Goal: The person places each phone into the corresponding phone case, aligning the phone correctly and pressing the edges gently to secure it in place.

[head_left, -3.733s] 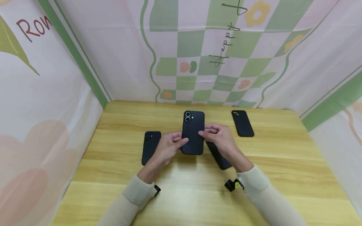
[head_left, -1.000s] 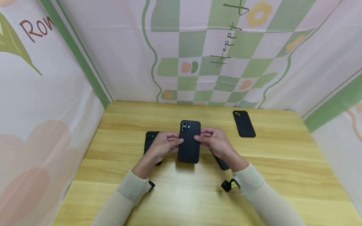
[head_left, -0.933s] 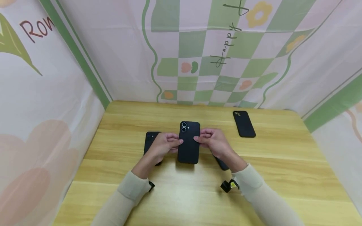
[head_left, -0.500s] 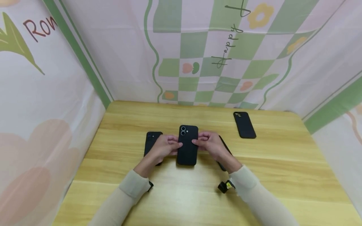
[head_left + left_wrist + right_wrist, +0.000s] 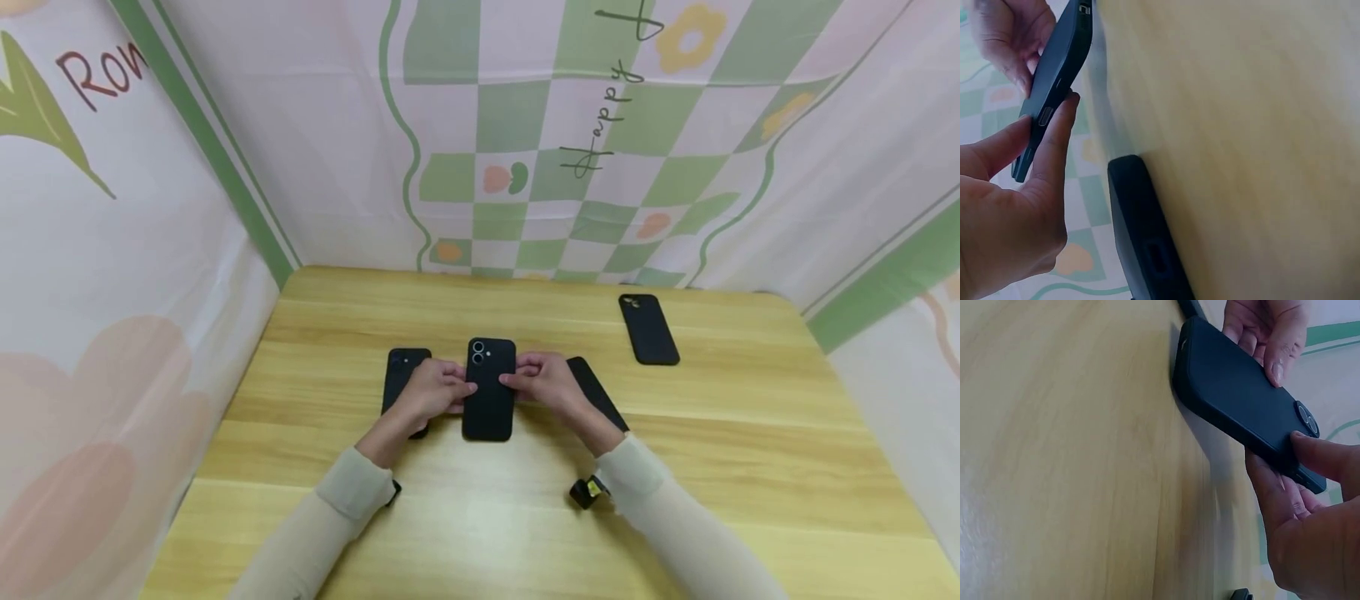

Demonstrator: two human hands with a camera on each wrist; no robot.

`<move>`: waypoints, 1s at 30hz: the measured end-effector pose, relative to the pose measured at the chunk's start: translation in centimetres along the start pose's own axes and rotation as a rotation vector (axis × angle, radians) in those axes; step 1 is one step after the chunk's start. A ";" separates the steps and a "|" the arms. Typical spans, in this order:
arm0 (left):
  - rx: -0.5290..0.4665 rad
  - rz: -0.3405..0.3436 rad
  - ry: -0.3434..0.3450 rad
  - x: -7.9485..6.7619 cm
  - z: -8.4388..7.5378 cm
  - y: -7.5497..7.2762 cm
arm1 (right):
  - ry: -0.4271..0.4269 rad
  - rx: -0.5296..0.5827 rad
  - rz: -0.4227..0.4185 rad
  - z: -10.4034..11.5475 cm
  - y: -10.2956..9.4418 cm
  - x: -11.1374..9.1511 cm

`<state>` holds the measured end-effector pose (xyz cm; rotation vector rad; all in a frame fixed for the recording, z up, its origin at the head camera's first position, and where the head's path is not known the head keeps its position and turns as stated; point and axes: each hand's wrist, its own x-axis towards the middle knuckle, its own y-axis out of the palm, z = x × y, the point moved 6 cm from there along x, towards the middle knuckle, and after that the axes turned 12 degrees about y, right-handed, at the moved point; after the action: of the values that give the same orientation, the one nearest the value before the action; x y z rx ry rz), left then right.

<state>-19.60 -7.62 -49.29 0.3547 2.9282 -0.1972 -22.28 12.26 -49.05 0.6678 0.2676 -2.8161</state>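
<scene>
A black phone (image 5: pixel 489 408) with two silver-ringed lenses stands tilted in front of me, camera side toward the head view. My left hand (image 5: pixel 431 390) pinches its left edge, thumb on the back and fingers behind. On the opposite edge my right hand (image 5: pixel 550 383) has the same pinch. Both wrist views show the phone (image 5: pixel 1235 394) with its lower end close over the wood; a side button and a port cutout show along its rim (image 5: pixel 1054 103). Partly under my left wrist lies another black phone (image 5: pixel 396 379), its lenses dark.
A flat black phone-shaped piece (image 5: pixel 596 392) lies slanted beside my right wrist, partly covered by it. Farther back on the right is a black phone case (image 5: pixel 651 333) with wood-coloured camera holes. The wooden table (image 5: pixel 735 467) meets a patterned cloth (image 5: pixel 525 179) behind.
Both hands have lowered the phone toward the table and shifted it slightly left. More of the slanted black piece by my right wrist shows now. The grip has stayed the same.
</scene>
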 end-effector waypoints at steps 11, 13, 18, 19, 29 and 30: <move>0.184 0.021 0.009 0.3 0.3 -0.2 | 0.007 -0.280 -0.122 -0.2 0.5 0.3; 0.218 0.036 0.011 0.3 0.3 -0.1 | -0.008 -0.341 -0.137 -0.2 0.6 0.3; 0.279 0.088 0.012 0.3 0.0 0.1 | -0.027 -0.408 -0.166 -0.1 0.8 0.4; 0.290 0.093 0.012 0.3 -0.2 0.0 | -0.028 -0.412 -0.170 -0.1 0.8 0.4; 0.341 0.089 0.027 0.1 -0.6 -0.4 | -0.088 -0.516 -0.229 0.2 1.0 0.4; 0.344 0.089 0.025 0.0 -0.6 -0.4 | -0.096 -0.528 -0.234 0.2 1.0 0.4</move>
<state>-19.85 -7.92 -48.63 0.5384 2.8889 -0.6913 -22.40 11.16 -49.18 0.3981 1.0821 -2.7824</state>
